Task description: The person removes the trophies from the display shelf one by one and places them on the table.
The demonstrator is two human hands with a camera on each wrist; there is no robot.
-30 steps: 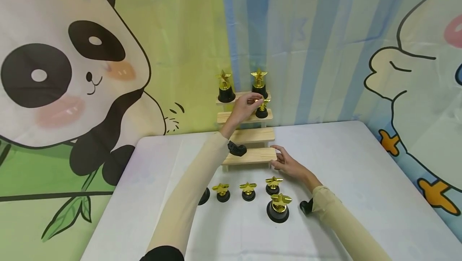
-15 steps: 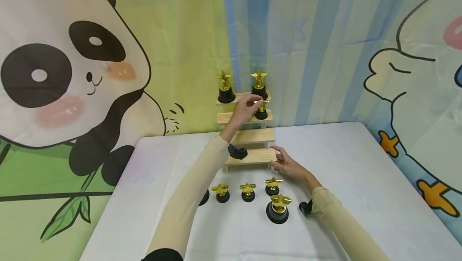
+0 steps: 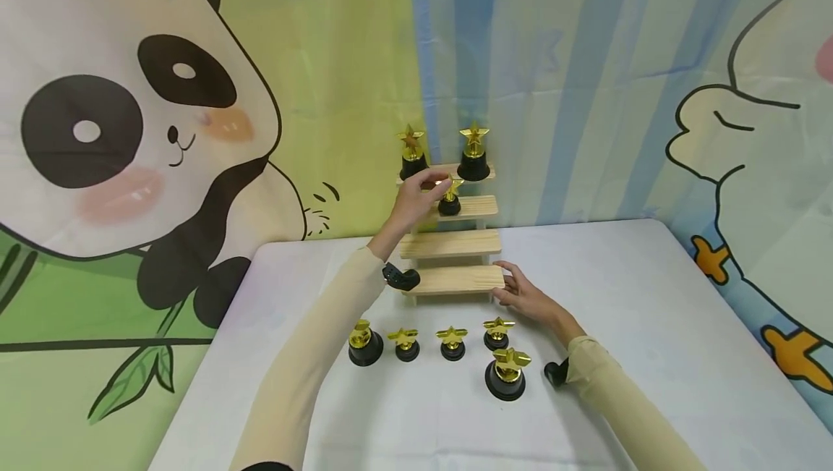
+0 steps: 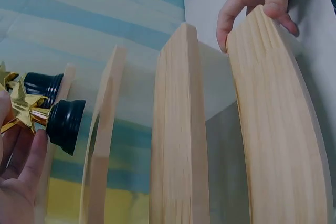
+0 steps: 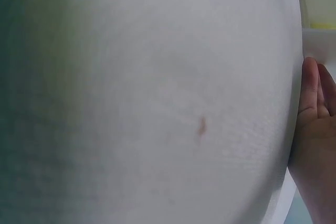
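Observation:
My left hand (image 3: 413,202) pinches a small trophy by its gold star; the black base (image 3: 450,206) shows below the fingers, over the second-highest step. In the left wrist view, a gap separates the trophy's base (image 4: 65,127) from that step (image 4: 102,140). My right hand (image 3: 528,302) holds the right end of the lowest step of the wooden display stand (image 3: 458,280), thumb in front and fingers behind. On the top step stand two larger star trophies, one at left (image 3: 412,156), partly behind my left hand, and one at right (image 3: 473,160).
On the white table (image 3: 618,297), in front of the stand, are three small trophies (image 3: 452,346) and two larger ones, one at left (image 3: 365,346) and one nearer me at right (image 3: 505,378). A printed cloth backdrop (image 3: 338,95) hangs right behind the stand.
My left hand has shifted left along the second-highest step with the small trophy, uncovering the larger trophy at left on the table. My right hand keeps its hold on the stand.

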